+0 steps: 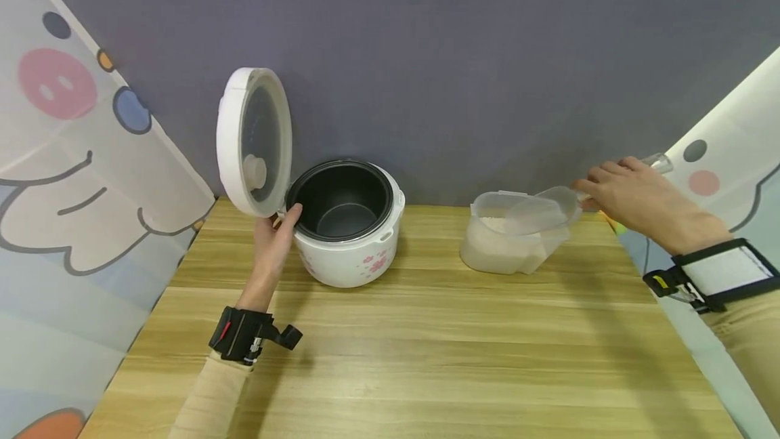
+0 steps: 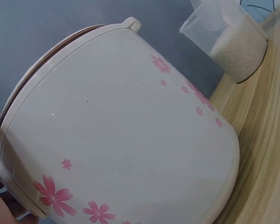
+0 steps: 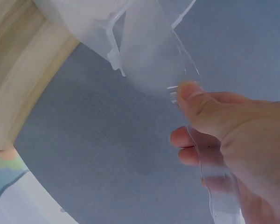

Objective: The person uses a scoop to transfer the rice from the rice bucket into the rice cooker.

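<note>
A white rice cooker with pink flowers stands on the table, its lid raised to the left. Inside, the dark inner pot shows a bare bottom. My left hand grips the cooker's left side, thumb at the rim and fingers partly hidden behind it. To the right is a translucent container of white rice. My right hand holds a clear plastic scoop by its handle. The scoop's head tilts into the container's open top.
The wooden table runs against a grey backdrop. Cartoon-printed sheets hang at the left and right. Between the cooker and the container lies a stretch of bare wood.
</note>
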### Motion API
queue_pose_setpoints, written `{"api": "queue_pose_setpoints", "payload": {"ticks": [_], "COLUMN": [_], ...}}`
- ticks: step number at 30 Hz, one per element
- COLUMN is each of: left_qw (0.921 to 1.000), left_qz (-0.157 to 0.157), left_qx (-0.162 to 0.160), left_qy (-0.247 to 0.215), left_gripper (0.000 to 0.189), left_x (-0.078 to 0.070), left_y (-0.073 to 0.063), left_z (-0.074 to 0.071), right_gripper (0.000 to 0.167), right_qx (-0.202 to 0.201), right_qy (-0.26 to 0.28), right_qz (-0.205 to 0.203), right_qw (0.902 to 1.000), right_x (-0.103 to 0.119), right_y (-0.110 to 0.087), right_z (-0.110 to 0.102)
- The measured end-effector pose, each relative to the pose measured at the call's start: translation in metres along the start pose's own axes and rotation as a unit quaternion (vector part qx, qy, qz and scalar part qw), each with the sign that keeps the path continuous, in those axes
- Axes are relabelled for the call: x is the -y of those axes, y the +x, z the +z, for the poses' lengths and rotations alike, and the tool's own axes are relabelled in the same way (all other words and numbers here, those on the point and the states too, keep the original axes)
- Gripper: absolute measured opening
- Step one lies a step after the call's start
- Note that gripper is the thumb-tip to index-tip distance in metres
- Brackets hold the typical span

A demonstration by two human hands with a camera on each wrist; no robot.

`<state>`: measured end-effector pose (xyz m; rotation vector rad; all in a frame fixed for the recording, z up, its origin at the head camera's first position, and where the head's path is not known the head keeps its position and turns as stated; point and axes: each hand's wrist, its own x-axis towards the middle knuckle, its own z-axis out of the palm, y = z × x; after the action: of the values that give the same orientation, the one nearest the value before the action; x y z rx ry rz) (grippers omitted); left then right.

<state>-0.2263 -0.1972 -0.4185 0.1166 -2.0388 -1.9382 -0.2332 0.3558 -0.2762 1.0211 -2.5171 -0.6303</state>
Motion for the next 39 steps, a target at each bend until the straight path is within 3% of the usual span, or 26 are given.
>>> {"api": "queue_pose_setpoints", "payload": {"ticks": [9,16,29,39], "left_qw": [0.9998,0.9998,0.9999,0.9999], "left_qz": [-0.015,-0.019,-0.012,-0.017], "left_qx": [0.003,0.004,0.000,-0.001], "left_qy": [0.009,0.007,-0.001,0.002], "left_gripper": [0.063,0.063,0.059,0.059], "left_x": [0.000,0.000,0.000,-0.001], "left_y": [0.000,-0.001,-0.001,-0.002], "left_z": [-0.005,-0.007,-0.006,-0.005], "right_gripper": [0.034,0.034,0.029,0.031], "right_qx": [0.056,0.078,0.029,-0.015], "right_qy": [-0.060,-0.011,0.122,0.160], "right_qz": [-0.030,-0.026,0.007,0.016], "right_qw": [0.9962,0.9966,0.9921,0.9869], "right_x": [0.008,0.016,0.020,0.024], "right_y": [0.030,0.036,0.020,0.013], "right_z": [-0.007,0.010,0.044,0.058]}}
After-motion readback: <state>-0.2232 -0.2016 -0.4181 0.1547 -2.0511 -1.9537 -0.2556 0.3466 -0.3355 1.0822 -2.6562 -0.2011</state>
